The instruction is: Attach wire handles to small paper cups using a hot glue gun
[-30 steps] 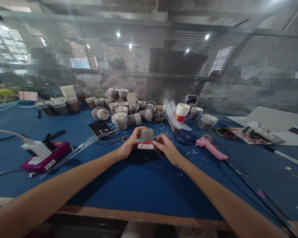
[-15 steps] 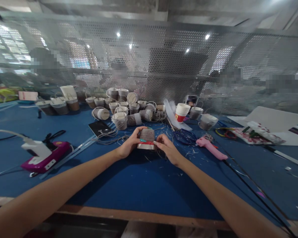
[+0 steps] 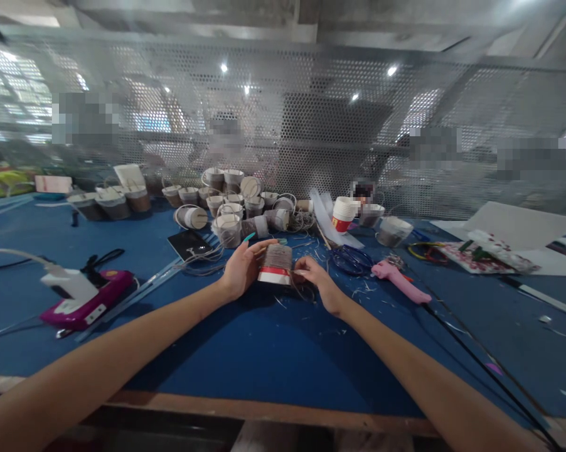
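Observation:
A paper cup (image 3: 275, 265) stands upside down on the blue table (image 3: 264, 351), wound with grey-brown twine, its red and white band showing at the bottom. My left hand (image 3: 240, 270) rests against the cup's left side, fingers spread and one raised. My right hand (image 3: 314, 279) sits at the cup's lower right, its fingers curled and pinched close to the cup; what they pinch is too small to make out. Loose twine (image 3: 208, 263) trails off to the left of the cup.
A heap of twine-wrapped cups (image 3: 236, 204) lies behind, with a plain red and white cup (image 3: 343, 215). A pink glue gun (image 3: 398, 280) lies at right, a purple one (image 3: 88, 295) at left, near scissors (image 3: 101, 258) and a phone (image 3: 189, 242). Perforated mesh (image 3: 283, 125) backs the table.
My left hand has loosened from the cup, its fingers lifting and spreading. My right hand has slid lower on the cup's right side. More of the red and white band shows.

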`<state>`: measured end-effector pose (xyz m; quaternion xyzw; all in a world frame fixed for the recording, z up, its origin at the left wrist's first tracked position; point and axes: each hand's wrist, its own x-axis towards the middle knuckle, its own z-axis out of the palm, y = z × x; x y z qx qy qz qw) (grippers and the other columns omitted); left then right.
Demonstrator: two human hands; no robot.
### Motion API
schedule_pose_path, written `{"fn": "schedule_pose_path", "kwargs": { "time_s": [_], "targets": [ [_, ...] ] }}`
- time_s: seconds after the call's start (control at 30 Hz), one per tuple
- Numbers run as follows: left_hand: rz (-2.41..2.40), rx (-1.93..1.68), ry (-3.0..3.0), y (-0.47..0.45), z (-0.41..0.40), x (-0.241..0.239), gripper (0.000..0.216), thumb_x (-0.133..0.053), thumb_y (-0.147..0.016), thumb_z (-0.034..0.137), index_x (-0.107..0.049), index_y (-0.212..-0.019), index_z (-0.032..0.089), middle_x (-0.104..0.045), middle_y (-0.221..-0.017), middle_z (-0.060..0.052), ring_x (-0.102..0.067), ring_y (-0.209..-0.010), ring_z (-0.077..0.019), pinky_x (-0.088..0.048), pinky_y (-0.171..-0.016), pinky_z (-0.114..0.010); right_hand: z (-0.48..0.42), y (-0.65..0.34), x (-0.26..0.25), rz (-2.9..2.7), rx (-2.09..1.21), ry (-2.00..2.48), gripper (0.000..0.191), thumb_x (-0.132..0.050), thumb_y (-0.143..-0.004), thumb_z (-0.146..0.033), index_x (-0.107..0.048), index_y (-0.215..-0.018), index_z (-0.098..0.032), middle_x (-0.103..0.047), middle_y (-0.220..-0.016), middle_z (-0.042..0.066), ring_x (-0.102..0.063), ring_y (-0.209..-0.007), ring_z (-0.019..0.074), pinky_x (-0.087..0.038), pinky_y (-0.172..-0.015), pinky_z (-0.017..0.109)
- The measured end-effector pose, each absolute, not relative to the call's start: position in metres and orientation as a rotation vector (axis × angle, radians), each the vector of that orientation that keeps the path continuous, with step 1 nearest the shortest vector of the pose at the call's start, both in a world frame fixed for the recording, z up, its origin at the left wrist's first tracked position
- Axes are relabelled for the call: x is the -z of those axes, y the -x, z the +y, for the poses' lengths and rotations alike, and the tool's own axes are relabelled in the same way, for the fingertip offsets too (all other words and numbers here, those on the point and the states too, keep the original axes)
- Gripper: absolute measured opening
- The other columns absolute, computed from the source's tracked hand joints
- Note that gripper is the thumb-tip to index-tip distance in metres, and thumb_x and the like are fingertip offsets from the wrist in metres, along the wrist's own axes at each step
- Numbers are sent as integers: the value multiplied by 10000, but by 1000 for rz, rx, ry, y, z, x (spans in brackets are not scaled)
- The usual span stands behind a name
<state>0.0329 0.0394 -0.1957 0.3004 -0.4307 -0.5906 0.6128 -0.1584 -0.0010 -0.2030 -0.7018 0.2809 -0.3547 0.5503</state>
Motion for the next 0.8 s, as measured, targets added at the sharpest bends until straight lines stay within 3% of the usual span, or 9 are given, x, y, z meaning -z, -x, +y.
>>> {"fn": "schedule_pose_path", "kwargs": {
  "time_s": [0.1,0.2,0.27,0.37,0.47,0.57,0.67,0.8],
  "targets": [
    [-1165,1283,-764,-35,42,195,565,-610,-720,545,-535,-1157,194,-597,-1190,-114,-550,-1112,-316,-407,-978,-489,-4,156,205,674,833,1612,111,-513,-745,-327,-486,-765,-222,-529,-719,-12,-511,-700,158,-422,-712,308],
    [-1511,1153,-922,-40,47,192,861,-816,-544,318,-400,-1295,256,-532,-1265,-103,-544,-1107,-300,-421,-970,-481,-7,155,208,683,837,1556,159,-508,-748,-380,-484,-756,-223,-527,-717,-2,-515,-680,163,-424,-712,322],
    [-1683,986,-1016,-44,49,189,921,-837,-507,261,-385,-1309,265,-504,-1279,-107,-530,-1116,-299,-422,-971,-498,-7,156,208,657,844,1539,194,-482,-774,-420,-474,-764,-227,-530,-730,5,-525,-682,171,-432,-715,334],
    [-1753,661,-1084,-46,48,187,784,-842,-503,282,-487,-1199,220,-508,-1229,-107,-503,-1142,-307,-388,-1012,-510,-6,161,204,655,899,1618,186,-462,-800,-413,-474,-790,-228,-532,-772,13,-534,-734,182,-439,-748,345],
    [-1679,627,-1055,-44,46,189,787,-842,-518,281,-454,-1198,204,-505,-1226,-118,-494,-1173,-307,-379,-1031,-507,-5,167,199,717,1005,1778,119,-507,-763,-318,-488,-830,-222,-535,-830,18,-521,-825,189,-420,-816,347],
    [-1583,793,-945,-39,46,194,835,-834,-545,271,-381,-1244,215,-490,-1288,-140,-472,-1236,-311,-344,-1071,-514,-5,168,197,734,1044,1722,272,-559,-683,-263,-482,-941,-225,-554,-973,37,-526,-877,189,-424,-843,348],
    [-1606,860,-885,-36,47,199,830,-822,-574,282,-358,-1259,219,-469,-1329,-150,-450,-1273,-314,-302,-1104,-524,-2,166,195,630,998,1446,473,-566,-650,-326,-440,-1098,-243,-547,-1148,68,-573,-910,200,-454,-832,364],
    [-1743,676,-941,-39,43,204,1007,-824,-576,303,-211,-1373,252,-399,-1370,-148,-408,-1308,-308,-293,-1115,-527,6,164,189,439,895,1250,532,-539,-664,-387,-460,-1170,-242,-616,-1143,76,-619,-943,222,-461,-832,361]
  ]
}}
